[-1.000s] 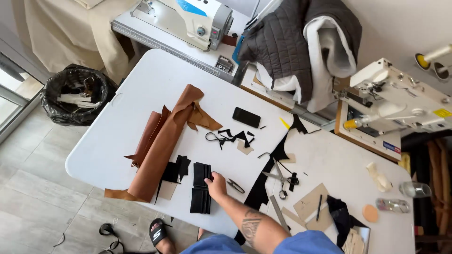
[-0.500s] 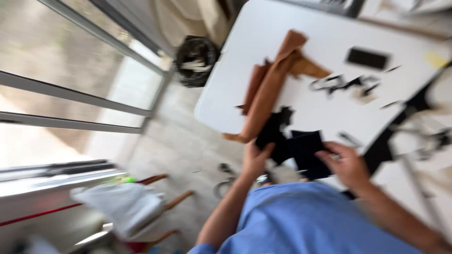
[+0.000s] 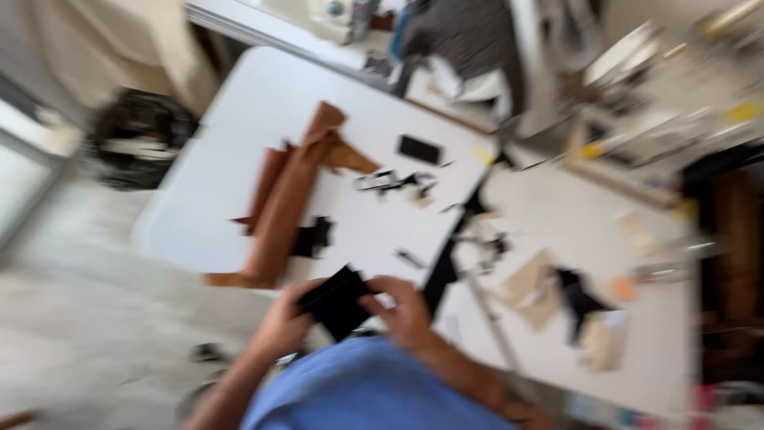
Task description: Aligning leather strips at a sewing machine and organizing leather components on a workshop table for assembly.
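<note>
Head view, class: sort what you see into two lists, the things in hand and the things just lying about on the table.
In hand:
- black piece, held over the table edge by the left hand and right hand

Lying about:
- brown leather roll
- small black scrap beside it
- flat black rectangle
- white table under them
- tan card pieces, blurred

Blurred overhead view, left hand [image 3: 288, 322] and right hand [image 3: 404, 306] gripping a black fabric piece [image 3: 336, 301] between them over the white worktop [image 3: 239, 159] edge, brown leather strip [image 3: 288, 199] lying beyond, small black scraps [image 3: 312, 237] sitting beside it, dark phone-like rectangle [image 3: 419, 149] resting farther back
</note>
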